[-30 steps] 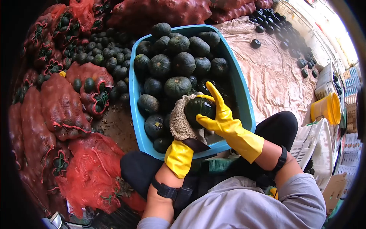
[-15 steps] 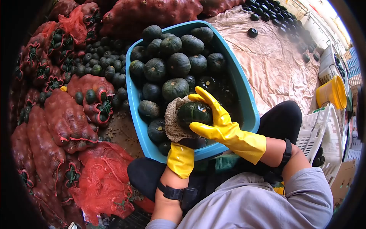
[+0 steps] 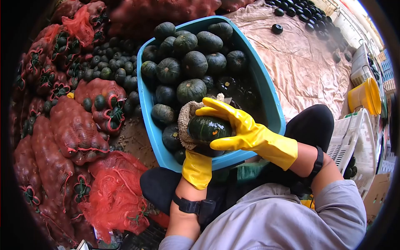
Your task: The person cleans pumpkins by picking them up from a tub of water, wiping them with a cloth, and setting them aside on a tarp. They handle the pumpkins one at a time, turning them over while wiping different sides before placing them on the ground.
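A wet dark green kabocha squash [image 3: 204, 129] is held over the near end of a blue tub [image 3: 271, 102]. My right hand [image 3: 246, 129], in a yellow rubber glove, grips its right side, thumb low and fingers spread across the top. A beige terry cloth [image 3: 186, 121] wraps the squash's left side. My left hand [image 3: 196, 168], gloved in yellow too, is beneath the cloth and squash; its fingers are hidden, but it supports the cloth against the squash. More kabocha squashes [image 3: 191, 90] pile up in the tub, with some water at the right.
Red mesh sacks of squashes [image 3: 77, 129] crowd the left, beside loose small squashes [image 3: 121, 76]. A tan sheet [image 3: 287, 62] bears squashes at its far end. At the right stand a yellow bucket [image 3: 363, 98] and white plastic crates [image 3: 348, 141]. An emptied-looking red net [image 3: 116, 191] lies near my left knee.
The squash has turned in my hands and shifted slightly down and left. My right fingers have slid left over its top, and the cloth now shows behind them too.
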The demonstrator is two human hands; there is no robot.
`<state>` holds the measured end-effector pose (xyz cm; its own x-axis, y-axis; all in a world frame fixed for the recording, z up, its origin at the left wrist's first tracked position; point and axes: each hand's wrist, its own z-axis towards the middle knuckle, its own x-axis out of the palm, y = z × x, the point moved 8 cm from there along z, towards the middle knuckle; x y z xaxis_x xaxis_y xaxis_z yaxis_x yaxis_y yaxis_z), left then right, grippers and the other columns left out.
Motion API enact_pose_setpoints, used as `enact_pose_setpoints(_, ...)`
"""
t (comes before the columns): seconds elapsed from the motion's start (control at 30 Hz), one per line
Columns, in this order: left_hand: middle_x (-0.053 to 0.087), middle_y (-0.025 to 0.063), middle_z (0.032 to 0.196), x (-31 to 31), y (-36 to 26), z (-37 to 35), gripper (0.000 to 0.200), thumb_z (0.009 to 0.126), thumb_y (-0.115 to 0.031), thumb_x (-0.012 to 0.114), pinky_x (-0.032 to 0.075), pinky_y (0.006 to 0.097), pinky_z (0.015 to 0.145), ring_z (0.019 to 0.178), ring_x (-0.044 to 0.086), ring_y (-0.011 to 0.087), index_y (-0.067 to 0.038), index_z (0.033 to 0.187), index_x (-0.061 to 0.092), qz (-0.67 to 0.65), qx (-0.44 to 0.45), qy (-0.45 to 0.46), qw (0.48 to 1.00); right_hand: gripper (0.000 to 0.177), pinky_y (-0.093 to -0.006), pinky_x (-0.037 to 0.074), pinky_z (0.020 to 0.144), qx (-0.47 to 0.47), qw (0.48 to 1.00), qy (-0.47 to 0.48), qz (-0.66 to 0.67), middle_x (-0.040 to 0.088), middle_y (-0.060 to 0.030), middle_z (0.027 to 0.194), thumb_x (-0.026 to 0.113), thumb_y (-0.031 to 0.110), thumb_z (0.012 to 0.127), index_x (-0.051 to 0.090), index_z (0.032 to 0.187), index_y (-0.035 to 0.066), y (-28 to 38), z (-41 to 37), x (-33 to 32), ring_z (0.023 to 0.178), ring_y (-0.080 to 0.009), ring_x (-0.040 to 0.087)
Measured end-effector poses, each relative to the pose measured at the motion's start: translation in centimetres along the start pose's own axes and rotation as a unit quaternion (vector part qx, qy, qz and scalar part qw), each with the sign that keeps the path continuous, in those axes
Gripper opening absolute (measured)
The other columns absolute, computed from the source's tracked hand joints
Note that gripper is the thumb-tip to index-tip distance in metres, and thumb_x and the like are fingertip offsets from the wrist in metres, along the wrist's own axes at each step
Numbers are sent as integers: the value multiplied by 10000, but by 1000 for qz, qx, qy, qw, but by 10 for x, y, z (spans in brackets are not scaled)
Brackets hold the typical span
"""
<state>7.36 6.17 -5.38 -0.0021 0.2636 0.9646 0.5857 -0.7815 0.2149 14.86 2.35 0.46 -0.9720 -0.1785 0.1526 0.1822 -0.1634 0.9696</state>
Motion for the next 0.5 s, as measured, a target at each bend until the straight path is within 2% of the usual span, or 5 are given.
enact_pose_setpoints(0.23,568,244,1489,-23,1,1,665,1111,-465,374,319,505,1276,1363,573,334,-61,1636,310,-3,-14,-11,1000,955,-394,377,1225,-8,1000,4,-19,548,-170,1556,886,57,847,356,1642,32,-1,2,-2,1445,-212,499)
enact_pose_setpoints(0.3,535,204,1528,-42,-11,5,643,1104,-442,413,300,487,1284,1405,528,316,-75,1625,330,249,8,20,968,887,-393,378,1223,-25,998,-3,-58,558,-159,1546,870,80,869,398,1618,24,-1,3,-5,1437,-212,506)
enact_pose_setpoints(0.37,519,146,1546,-46,-26,9,576,1096,-384,474,318,453,1265,1428,496,284,-89,1583,389,603,81,52,792,799,-390,384,1217,-34,996,-10,-78,576,-144,1521,838,111,908,435,1592,19,1,4,-9,1420,-215,521)
enact_pose_setpoints(0.43,597,133,1450,-28,-40,7,478,1098,-308,484,435,430,1178,1335,578,261,-80,1517,470,839,207,29,502,624,-390,395,1205,5,995,-87,-42,604,-127,1476,749,162,994,494,1543,12,-5,3,-16,1380,-220,546)
enact_pose_setpoints(0.5,610,103,1409,-1,-26,0,431,1022,-130,624,496,432,1141,1305,604,269,-71,1428,492,498,215,-108,833,491,-379,437,1167,63,967,-141,-200,621,-128,1462,674,195,1046,555,1506,71,-9,5,-35,1341,-245,596)
